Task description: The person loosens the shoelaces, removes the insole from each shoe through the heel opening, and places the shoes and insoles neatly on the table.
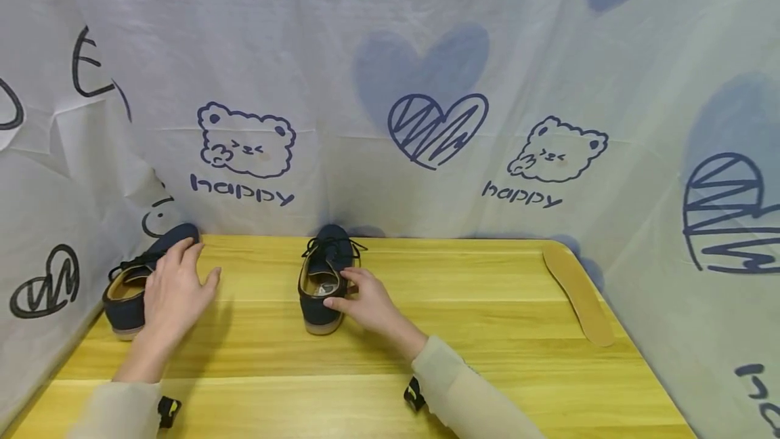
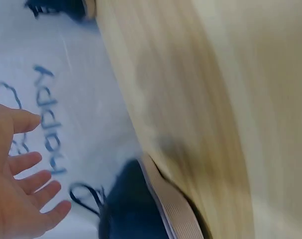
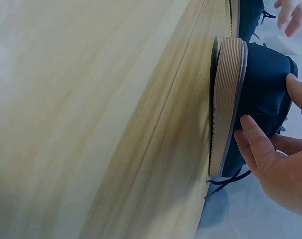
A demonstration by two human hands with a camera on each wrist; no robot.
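Observation:
Near the back edge of the wooden table stands a dark blue lace-up shoe (image 1: 323, 310), toe pointing away, its opening showing a pale lining with a whitish patch. My right hand (image 1: 372, 300) holds it at the heel from the right, thumb at the back of the collar and fingers along the side, as the right wrist view also shows. A matching shoe (image 1: 124, 310) with a tan inside stands at the left. Over its right side hovers my left hand (image 1: 179, 286), fingers spread and holding nothing. In the left wrist view this shoe (image 2: 136, 199) shows its ribbed tan sole edge.
A tan insole (image 1: 579, 297) lies at the table's right side, near the edge. White cloth (image 1: 341, 175) with blue hearts and bear drawings hangs behind the table (image 1: 475, 303) and at both sides. Both shoes stand close to the cloth.

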